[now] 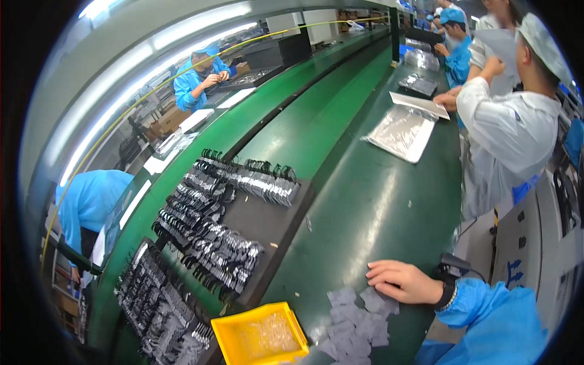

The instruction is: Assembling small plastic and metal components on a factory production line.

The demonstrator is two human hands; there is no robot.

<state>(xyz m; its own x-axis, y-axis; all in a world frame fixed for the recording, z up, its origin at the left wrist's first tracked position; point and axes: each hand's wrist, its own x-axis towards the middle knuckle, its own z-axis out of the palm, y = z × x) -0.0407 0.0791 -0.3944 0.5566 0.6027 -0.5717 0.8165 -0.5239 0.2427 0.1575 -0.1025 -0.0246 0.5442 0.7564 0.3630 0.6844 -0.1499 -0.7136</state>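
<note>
Resting the right hand (pixel 404 281) over the far edge of the grey pieces (pixel 353 331), to the right of the yellow bin (pixel 226 342), fingers loosely stretched and seeming to grip nothing. Not showing the left hand, so giving no way to tell its state. Lying heaped and overlapping on the green counter (pixel 365 225) just beside the bin; looking thin, flat and light, probably somewhat soft and apt to slide over one another. Suiting a light fingertip pinch at a free corner, ideally on top of the heap.
</note>
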